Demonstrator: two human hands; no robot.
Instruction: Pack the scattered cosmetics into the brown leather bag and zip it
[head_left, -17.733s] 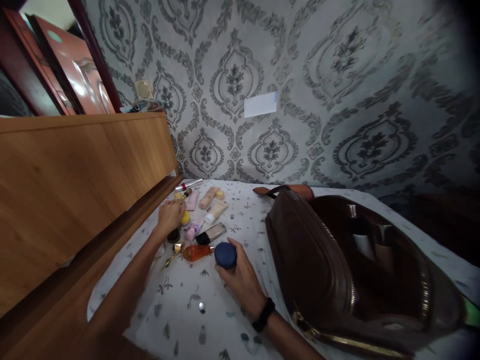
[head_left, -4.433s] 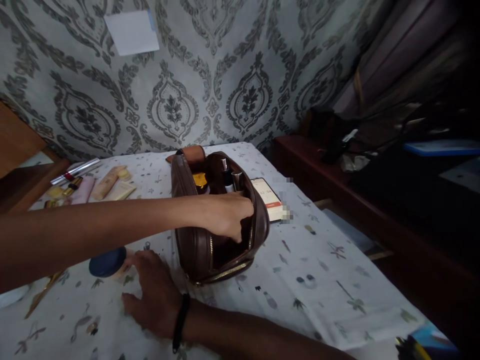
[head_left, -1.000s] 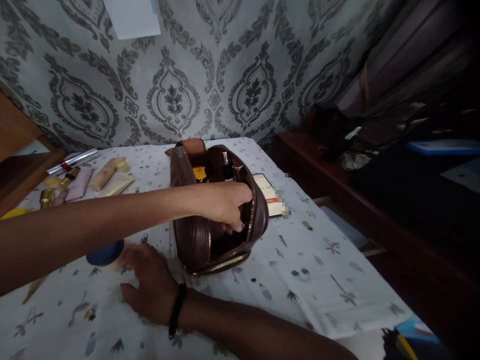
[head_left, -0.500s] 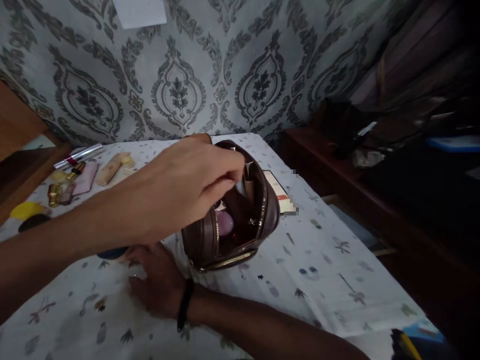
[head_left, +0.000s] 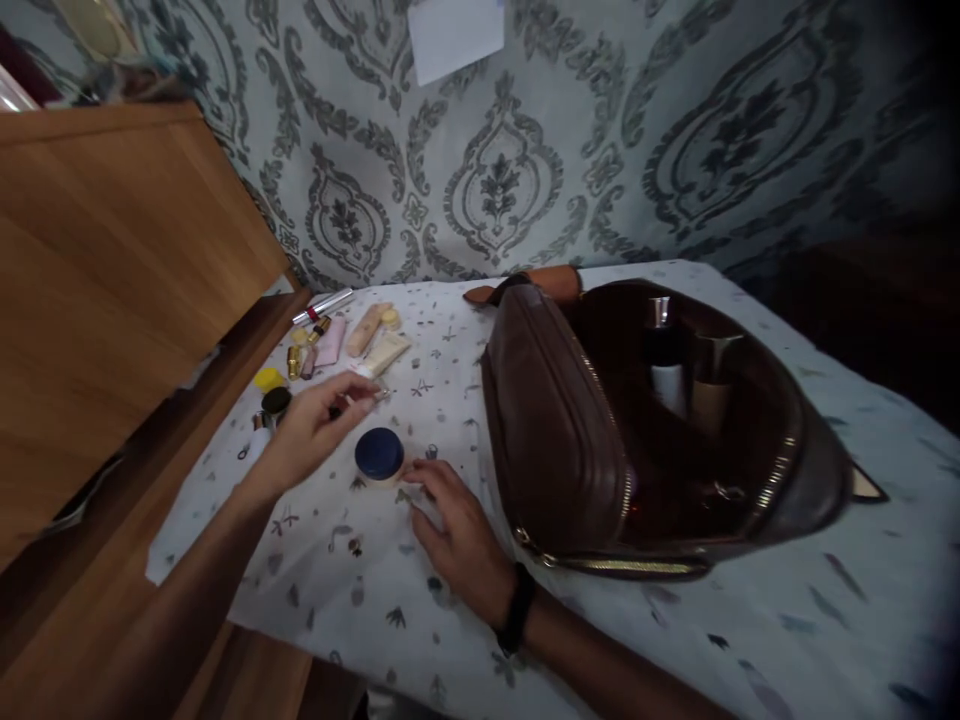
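Note:
My left hand (head_left: 324, 425) is over the tablecloth, left of the bag, its thumb and fingers pinched on a small shiny thing I cannot make out. A squeeze tube (head_left: 385, 352) lies just beyond these fingers. My right hand (head_left: 461, 540), with a black band at the wrist, rests on the cloth. Its fingers are stretched out and the tips touch the side of a round jar with a dark blue lid (head_left: 379, 453). To the right stands a brown leather bag (head_left: 559, 420), unzipped. Inside it are a bottle with a silver cap (head_left: 660, 315) and a tan bottle (head_left: 709, 400).
Cosmetics lie at the table's far left, among them a silver tube (head_left: 324, 306), a pink item (head_left: 330, 342) and a yellow round item (head_left: 268, 379). A wooden cabinet (head_left: 112, 250) borders the left side. Patterned wallpaper (head_left: 502, 190) is behind.
My left hand has come out of the bag and moved left, with a small thing in its fingers. The view has turned left. My right hand stays by the blue-lidded jar.

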